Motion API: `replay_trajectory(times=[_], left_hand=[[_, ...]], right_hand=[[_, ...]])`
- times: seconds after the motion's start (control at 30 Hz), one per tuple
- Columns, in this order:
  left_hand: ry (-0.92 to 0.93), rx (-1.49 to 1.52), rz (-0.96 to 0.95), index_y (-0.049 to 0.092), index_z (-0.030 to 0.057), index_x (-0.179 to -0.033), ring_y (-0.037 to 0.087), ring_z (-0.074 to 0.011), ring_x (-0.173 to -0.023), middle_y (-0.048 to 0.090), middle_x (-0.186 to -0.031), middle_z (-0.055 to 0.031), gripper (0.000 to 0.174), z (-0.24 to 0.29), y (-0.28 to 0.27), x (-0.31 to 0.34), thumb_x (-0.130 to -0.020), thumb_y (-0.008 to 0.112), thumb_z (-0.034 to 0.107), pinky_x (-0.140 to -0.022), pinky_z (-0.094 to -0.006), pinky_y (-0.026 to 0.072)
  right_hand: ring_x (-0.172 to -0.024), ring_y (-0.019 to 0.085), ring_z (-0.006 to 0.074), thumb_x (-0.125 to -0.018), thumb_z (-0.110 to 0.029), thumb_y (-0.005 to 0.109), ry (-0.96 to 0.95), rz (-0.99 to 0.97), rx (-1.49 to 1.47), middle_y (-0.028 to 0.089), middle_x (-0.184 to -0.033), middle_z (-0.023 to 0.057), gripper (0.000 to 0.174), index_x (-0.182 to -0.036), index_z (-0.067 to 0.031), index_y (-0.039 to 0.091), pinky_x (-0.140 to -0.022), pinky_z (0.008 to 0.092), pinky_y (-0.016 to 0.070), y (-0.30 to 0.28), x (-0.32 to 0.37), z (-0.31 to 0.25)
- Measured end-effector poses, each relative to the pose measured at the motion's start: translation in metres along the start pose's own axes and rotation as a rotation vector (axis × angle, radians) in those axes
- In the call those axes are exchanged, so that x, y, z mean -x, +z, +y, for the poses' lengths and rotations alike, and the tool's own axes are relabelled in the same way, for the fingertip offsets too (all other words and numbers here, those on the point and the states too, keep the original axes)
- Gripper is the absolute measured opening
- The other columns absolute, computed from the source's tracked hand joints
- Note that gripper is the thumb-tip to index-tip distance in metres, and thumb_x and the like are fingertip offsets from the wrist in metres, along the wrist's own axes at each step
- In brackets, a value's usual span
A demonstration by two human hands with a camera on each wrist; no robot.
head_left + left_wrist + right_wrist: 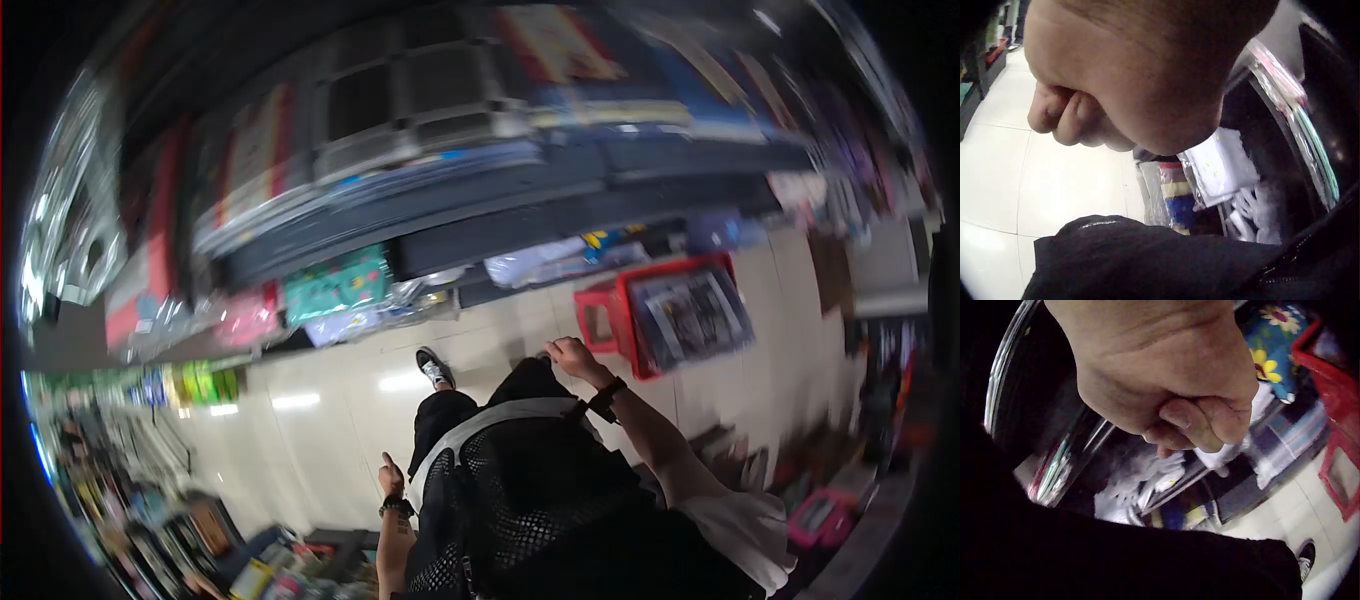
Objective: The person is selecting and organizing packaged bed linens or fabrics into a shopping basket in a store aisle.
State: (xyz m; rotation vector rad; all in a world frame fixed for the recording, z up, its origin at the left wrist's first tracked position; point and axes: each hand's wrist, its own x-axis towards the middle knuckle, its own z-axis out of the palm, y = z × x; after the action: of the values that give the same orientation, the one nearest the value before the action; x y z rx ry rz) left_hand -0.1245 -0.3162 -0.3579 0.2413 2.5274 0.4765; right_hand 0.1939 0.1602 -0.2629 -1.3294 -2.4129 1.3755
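Observation:
My left hand [390, 475] hangs beside my body over the tiled floor. The left wrist view shows that hand [1104, 94] with its fingers loosely curled and nothing held. On the other side, my right hand [575, 358] is in front of my thigh, near a red basket [632, 318]. Its fingers are curled in too, and no thing shows in them in the right wrist view, where the hand [1172, 381] overlaps bagged goods behind it. A framed red part of the basket [1339, 419] stands to the right, apart from the fingers.
Dark shelves [480, 210] run across ahead, with a green patterned packet [335, 285] and other bagged textiles low down. A dark package [695, 310] lies on the basket. Goods line the left side [90, 450]. My shoe [434, 368] is on the pale tiled floor [300, 440].

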Motion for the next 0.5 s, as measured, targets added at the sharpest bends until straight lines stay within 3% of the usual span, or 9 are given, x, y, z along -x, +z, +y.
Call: replay_trajectory(times=[0.03,0.1,0.13,0.17,0.3,0.33,0.37,0.43,0.5], left_hand=[[0.039,-0.035,-0.017,0.041,-0.0005,-0.044,0.043,-0.0250,-0.038,0.039,-0.040,-0.0118,0.074,0.013,-0.018,-0.004,-0.090,0.034,0.058,-0.046,-0.0449,0.0346],[-0.105,-0.172,-0.142,0.049,-0.0082,-0.054,0.055,-0.0399,-0.059,0.053,-0.054,-0.0248,0.072,0.061,-0.024,-0.021,-0.087,0.042,0.056,-0.061,-0.0491,0.0412],[-0.082,-0.195,-0.149,0.049,-0.0082,-0.054,0.055,-0.0399,-0.059,0.053,-0.054,-0.0248,0.072,0.074,-0.037,-0.024,-0.087,0.042,0.056,-0.061,-0.0491,0.0412],[0.044,-0.325,-0.187,0.051,-0.0080,-0.056,0.056,-0.0399,-0.062,0.055,-0.058,-0.0248,0.066,0.106,-0.033,-0.043,-0.083,0.051,0.052,-0.062,-0.0482,0.0422],[0.328,-0.477,-0.168,0.057,-0.0058,-0.066,0.059,-0.0401,-0.072,0.061,-0.072,-0.0242,0.049,0.130,-0.019,-0.087,-0.071,0.070,0.041,-0.065,-0.0443,0.0462],[0.424,-0.453,-0.117,0.058,-0.0037,-0.074,0.060,-0.0394,-0.075,0.062,-0.076,-0.0229,0.039,0.144,-0.013,-0.093,-0.069,0.073,0.032,-0.068,-0.0419,0.0485],[0.509,-0.386,-0.161,0.057,-0.0026,-0.079,0.060,-0.0391,-0.076,0.062,-0.076,-0.0218,0.034,0.168,-0.005,-0.106,-0.066,0.074,0.024,-0.069,-0.0425,0.0490],[0.530,-0.400,-0.184,0.056,-0.0007,-0.080,0.061,-0.0383,-0.074,0.062,-0.074,-0.0217,0.023,0.197,-0.001,-0.097,-0.067,0.070,0.013,-0.067,-0.0419,0.0489],[0.573,-0.402,-0.226,0.056,0.0015,-0.080,0.061,-0.0373,-0.071,0.062,-0.073,-0.0209,0.015,0.244,0.010,-0.087,-0.067,0.062,0.005,-0.066,-0.0406,0.0490]], right_hand=[[-0.065,0.061,0.0321,-0.090,-0.032,0.046,0.070,0.013,-0.054,0.060,-0.064,0.0174,0.043,-0.066,0.0017,0.058,-0.063,0.0400,0.0455,0.001,0.019,0.002],[-0.066,0.061,0.0317,-0.089,-0.034,0.047,0.118,0.148,-0.082,0.060,-0.064,0.0169,0.044,-0.067,0.0015,0.059,-0.064,0.0408,0.0455,-0.001,0.061,0.038],[-0.067,0.061,0.0317,-0.088,-0.035,0.048,0.229,0.152,-0.086,0.061,-0.066,0.0169,0.044,-0.066,0.0010,0.059,-0.064,0.0411,0.0457,0.004,0.075,0.040],[-0.068,0.061,0.0316,-0.087,-0.036,0.049,0.383,0.174,-0.116,0.061,-0.068,0.0169,0.043,-0.066,0.0006,0.060,-0.064,0.0414,0.0459,0.012,0.087,0.066],[-0.084,0.059,0.0376,-0.083,-0.037,0.055,0.490,0.358,-0.129,0.063,-0.082,0.0190,0.038,-0.080,-0.0002,0.060,-0.074,0.0449,0.0464,0.026,0.122,0.095],[-0.070,0.063,0.0313,-0.080,-0.034,0.061,0.479,0.480,-0.143,0.063,-0.077,0.0178,0.033,-0.080,-0.0008,0.059,-0.062,0.0404,0.0497,0.028,0.131,0.103],[-0.052,0.060,0.0209,-0.078,-0.031,0.065,0.822,0.484,-0.618,0.063,-0.073,0.0149,0.029,-0.081,-0.0030,0.058,-0.045,0.0330,0.0474,0.023,0.146,0.119],[-0.041,0.052,0.0137,-0.075,-0.030,0.071,0.882,0.575,-0.840,0.060,-0.071,0.0120,0.036,-0.092,-0.0044,0.052,-0.035,0.0271,0.0408,0.012,0.158,0.129],[-0.046,0.052,0.0162,-0.070,-0.027,0.077,0.910,0.932,-1.120,0.054,-0.071,0.0092,0.069,-0.116,-0.0071,0.029,-0.038,0.0281,0.0404,0.001,0.172,0.148]])
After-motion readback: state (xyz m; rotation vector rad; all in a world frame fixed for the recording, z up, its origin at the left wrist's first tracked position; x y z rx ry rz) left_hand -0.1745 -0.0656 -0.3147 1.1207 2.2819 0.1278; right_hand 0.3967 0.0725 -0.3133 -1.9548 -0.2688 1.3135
